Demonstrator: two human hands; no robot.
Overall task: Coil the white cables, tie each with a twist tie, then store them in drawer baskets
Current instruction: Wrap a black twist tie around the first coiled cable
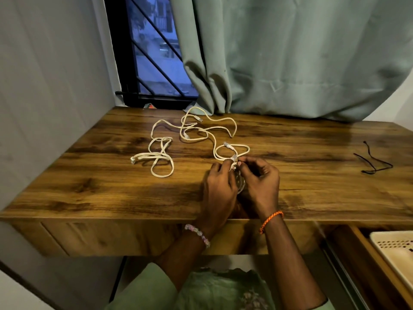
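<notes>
Hands: left [220, 186] and right [259, 184] both pinch a coiled cable [240, 182].
Desk [89, 186]: loose cables [190, 135], black ties [375, 162].

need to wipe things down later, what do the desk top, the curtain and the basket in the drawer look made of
Desk top: wood or wood-look laminate with bold brown grain and a slight sheen; which one, I cannot tell.
Curtain: soft woven fabric, pale green and matte, hanging in folds.
Basket: likely moulded plastic, cream, with rows of small punched holes.
</notes>
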